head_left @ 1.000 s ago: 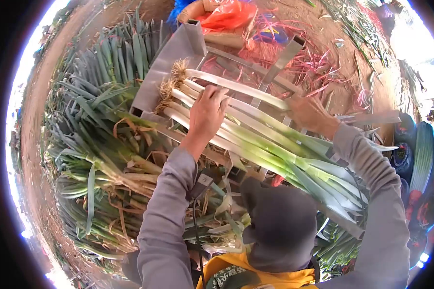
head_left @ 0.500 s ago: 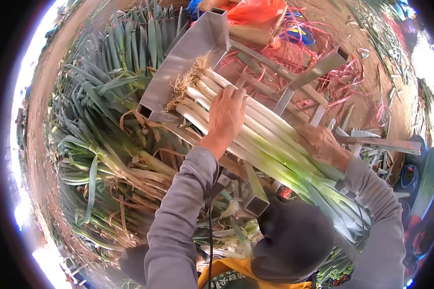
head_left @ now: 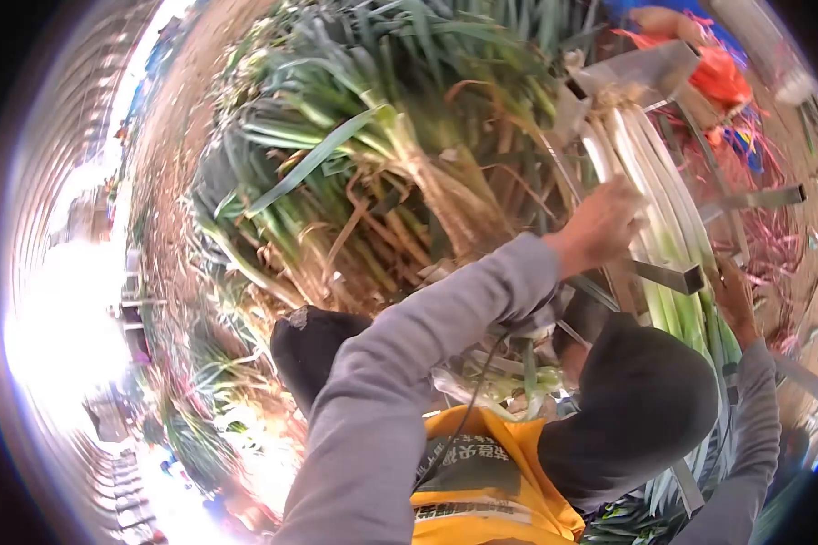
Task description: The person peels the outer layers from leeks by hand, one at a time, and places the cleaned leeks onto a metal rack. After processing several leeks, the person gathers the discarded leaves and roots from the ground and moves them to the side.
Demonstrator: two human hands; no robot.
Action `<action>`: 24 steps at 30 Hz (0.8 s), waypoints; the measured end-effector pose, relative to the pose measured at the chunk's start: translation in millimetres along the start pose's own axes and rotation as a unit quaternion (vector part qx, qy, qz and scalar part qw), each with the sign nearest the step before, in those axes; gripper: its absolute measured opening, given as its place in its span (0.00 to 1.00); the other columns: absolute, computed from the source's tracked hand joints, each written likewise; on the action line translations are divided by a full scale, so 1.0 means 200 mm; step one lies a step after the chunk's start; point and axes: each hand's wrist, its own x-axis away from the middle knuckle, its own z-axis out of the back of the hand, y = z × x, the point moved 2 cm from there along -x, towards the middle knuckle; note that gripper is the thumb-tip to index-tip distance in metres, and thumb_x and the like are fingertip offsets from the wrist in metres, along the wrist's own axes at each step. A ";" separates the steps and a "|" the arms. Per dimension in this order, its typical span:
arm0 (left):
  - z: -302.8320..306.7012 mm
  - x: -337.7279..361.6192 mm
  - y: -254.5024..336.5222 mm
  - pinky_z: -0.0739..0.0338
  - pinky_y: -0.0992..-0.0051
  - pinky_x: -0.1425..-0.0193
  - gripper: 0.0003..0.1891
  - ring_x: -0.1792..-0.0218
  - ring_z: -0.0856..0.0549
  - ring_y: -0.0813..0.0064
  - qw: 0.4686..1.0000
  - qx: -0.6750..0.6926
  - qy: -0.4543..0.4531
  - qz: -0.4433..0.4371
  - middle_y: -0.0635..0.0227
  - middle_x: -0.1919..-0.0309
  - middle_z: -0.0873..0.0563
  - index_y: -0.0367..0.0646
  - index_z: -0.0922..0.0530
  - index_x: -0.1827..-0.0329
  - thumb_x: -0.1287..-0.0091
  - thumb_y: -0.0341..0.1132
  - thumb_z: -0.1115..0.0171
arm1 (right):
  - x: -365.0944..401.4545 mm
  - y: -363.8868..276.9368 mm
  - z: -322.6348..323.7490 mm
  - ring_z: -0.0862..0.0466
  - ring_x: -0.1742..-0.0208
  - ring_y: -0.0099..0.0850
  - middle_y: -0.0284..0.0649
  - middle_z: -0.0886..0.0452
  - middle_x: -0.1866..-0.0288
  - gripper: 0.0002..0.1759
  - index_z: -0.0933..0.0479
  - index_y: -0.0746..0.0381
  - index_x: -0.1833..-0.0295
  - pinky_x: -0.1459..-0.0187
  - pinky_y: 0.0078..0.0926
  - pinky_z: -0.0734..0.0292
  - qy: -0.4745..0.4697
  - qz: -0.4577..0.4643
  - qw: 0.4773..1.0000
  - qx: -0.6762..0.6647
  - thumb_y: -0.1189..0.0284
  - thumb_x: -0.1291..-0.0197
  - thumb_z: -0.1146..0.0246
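A bundle of large green onions [head_left: 668,195] lies in a metal rack, long white stalks side by side. Its roots [head_left: 623,95] are up against the end plate [head_left: 673,68], and the green leaves run down toward my body. My left hand [head_left: 604,222] is at the left side of the stalks, fingers bent and smeared by motion, overlapping the bundle's edge in this view. Along the right side of the bundle, lower down, my right hand [head_left: 736,304] holds the stalks, its fingers partly hidden. A metal bar [head_left: 668,275] of the rack crosses over the stalks between my hands.
A big heap of untrimmed green onions [head_left: 409,173] fills the ground to the left. Another rack arm [head_left: 763,197] juts out to the right, above tangled pink ties [head_left: 773,245]. An orange-red bag [head_left: 718,77] is behind the end plate. My dark-clad knees [head_left: 645,409] flank a yellow apron [head_left: 482,472].
The view has swung left, so the bundle appears farther right and more upright. My left hand has come off the top of the stalks to their left side; my right hand stays at the right side.
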 end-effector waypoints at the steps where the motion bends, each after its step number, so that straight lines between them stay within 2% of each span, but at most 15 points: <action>1: 0.07 0.11 0.02 0.23 0.57 0.41 0.14 0.47 0.19 0.49 0.999 0.032 -0.036 0.010 0.50 0.53 0.19 0.37 0.17 0.45 0.29 0.34 0.36 | 0.02 0.00 0.03 0.16 0.41 0.51 0.53 0.16 0.41 0.18 0.21 0.63 0.37 0.42 0.42 0.22 0.010 0.035 0.998 0.060 0.67 0.27 0.39; 3: 0.27 0.37 0.14 0.22 0.57 0.42 0.15 0.49 0.18 0.49 0.991 0.065 -0.082 0.083 0.50 0.53 0.18 0.36 0.17 0.44 0.27 0.36 0.37 | -0.02 -0.04 0.11 0.16 0.42 0.51 0.53 0.16 0.42 0.17 0.20 0.63 0.38 0.42 0.42 0.22 0.017 0.083 0.989 0.122 0.68 0.27 0.39; 5: 0.56 0.60 0.37 0.21 0.60 0.43 0.14 0.51 0.16 0.51 0.977 0.081 -0.109 0.163 0.50 0.53 0.17 0.36 0.17 0.44 0.27 0.36 0.36 | -0.09 -0.14 0.32 0.14 0.43 0.42 0.49 0.14 0.44 0.17 0.19 0.63 0.38 0.43 0.37 0.22 0.124 0.048 0.982 0.134 0.69 0.28 0.38; 8: 0.80 0.97 0.53 0.20 0.63 0.46 0.15 0.54 0.14 0.55 0.938 0.224 -0.144 0.221 0.51 0.53 0.15 0.37 0.17 0.43 0.27 0.37 0.35 | -0.18 -0.75 0.63 0.16 0.56 0.24 0.38 0.13 0.52 0.19 0.18 0.63 0.36 0.54 0.24 0.22 0.164 -0.079 0.983 -0.038 0.68 0.28 0.38; 10: 0.87 1.15 0.58 0.20 0.63 0.47 0.16 0.54 0.14 0.55 0.929 0.228 -0.180 0.230 0.52 0.54 0.15 0.38 0.17 0.42 0.27 0.38 0.35 | -0.18 -1.25 0.63 0.20 0.65 0.19 0.35 0.13 0.56 0.19 0.18 0.63 0.36 0.61 0.19 0.23 0.182 0.028 0.981 -0.057 0.68 0.28 0.39; 12: 0.87 1.28 0.62 0.19 0.64 0.48 0.17 0.55 0.13 0.55 0.918 0.231 -0.216 0.238 0.54 0.54 0.15 0.38 0.17 0.42 0.26 0.39 0.35 | -0.23 -1.70 0.48 0.20 0.68 0.19 0.35 0.12 0.56 0.20 0.18 0.63 0.37 0.63 0.20 0.23 0.098 0.083 0.990 -0.061 0.67 0.29 0.39; 13: 0.86 1.33 0.65 0.19 0.64 0.48 0.17 0.55 0.14 0.55 0.930 0.190 -0.238 0.206 0.55 0.54 0.14 0.39 0.17 0.41 0.27 0.40 0.34 | -0.25 -1.88 0.34 0.20 0.67 0.20 0.36 0.12 0.55 0.20 0.18 0.63 0.37 0.61 0.21 0.21 0.019 0.050 0.997 -0.060 0.66 0.30 0.38; 14: 0.86 1.38 0.66 0.19 0.64 0.49 0.17 0.55 0.14 0.55 0.939 0.150 -0.259 0.172 0.56 0.55 0.14 0.39 0.18 0.41 0.27 0.40 0.33 | -0.25 -2.04 0.19 0.18 0.67 0.21 0.37 0.13 0.55 0.21 0.18 0.64 0.39 0.60 0.23 0.20 -0.095 0.168 0.973 -0.129 0.61 0.30 0.37; 16: 0.85 1.50 0.64 0.19 0.63 0.49 0.19 0.55 0.13 0.54 0.933 0.151 -0.281 0.167 0.55 0.55 0.14 0.39 0.19 0.39 0.28 0.40 0.33 | -0.34 -2.25 -0.22 0.12 0.64 0.33 0.47 0.12 0.57 0.24 0.19 0.67 0.40 0.57 0.32 0.17 -0.195 0.236 0.950 -0.054 0.57 0.29 0.37; 17: 0.83 1.59 0.62 0.19 0.62 0.49 0.20 0.54 0.14 0.54 0.951 0.052 -0.282 0.120 0.55 0.56 0.15 0.38 0.20 0.38 0.28 0.40 0.33 | -0.39 -2.31 -0.45 0.11 0.56 0.41 0.53 0.12 0.53 0.23 0.18 0.67 0.41 0.51 0.39 0.17 -0.271 0.210 0.939 -0.031 0.59 0.29 0.38; 18: 0.84 1.66 0.60 0.20 0.61 0.48 0.21 0.54 0.14 0.53 0.956 -0.052 -0.278 0.072 0.55 0.57 0.15 0.38 0.21 0.38 0.29 0.40 0.33 | -0.46 -2.34 -0.67 0.11 0.50 0.45 0.54 0.12 0.50 0.21 0.18 0.66 0.42 0.46 0.43 0.19 -0.256 0.326 0.909 0.035 0.61 0.30 0.38; 20: 0.97 1.73 0.62 0.21 0.62 0.50 0.21 0.56 0.14 0.56 0.950 -0.092 -0.291 0.061 0.58 0.59 0.16 0.38 0.22 0.38 0.31 0.37 0.35 | -0.53 -2.44 -1.07 0.14 0.45 0.53 0.57 0.13 0.49 0.21 0.18 0.69 0.44 0.42 0.45 0.21 -0.299 0.274 0.914 -0.019 0.62 0.32 0.37; 21: 1.01 1.78 0.62 0.22 0.63 0.52 0.21 0.57 0.15 0.59 0.937 -0.185 -0.285 0.081 0.60 0.60 0.17 0.38 0.22 0.38 0.32 0.35 0.36 | -0.57 -2.46 -1.29 0.14 0.45 0.55 0.58 0.13 0.50 0.22 0.18 0.70 0.45 0.43 0.45 0.20 -0.297 0.251 0.921 -0.032 0.63 0.33 0.36; 22: 1.04 1.82 0.61 0.23 0.65 0.54 0.21 0.59 0.16 0.62 0.915 -0.273 -0.279 0.102 0.62 0.61 0.17 0.38 0.22 0.38 0.34 0.34 0.37 | -0.60 -2.44 -1.54 0.15 0.45 0.57 0.58 0.13 0.51 0.23 0.18 0.72 0.45 0.42 0.45 0.20 -0.258 0.258 0.930 -0.043 0.62 0.34 0.35; 24: 1.11 1.89 0.60 0.26 0.69 0.56 0.22 0.61 0.18 0.67 0.926 -0.285 -0.224 0.110 0.66 0.62 0.19 0.39 0.22 0.37 0.36 0.32 0.40 | -0.61 -2.44 -1.89 0.16 0.45 0.58 0.59 0.13 0.51 0.24 0.18 0.73 0.46 0.42 0.45 0.20 -0.227 0.267 0.935 -0.051 0.62 0.35 0.34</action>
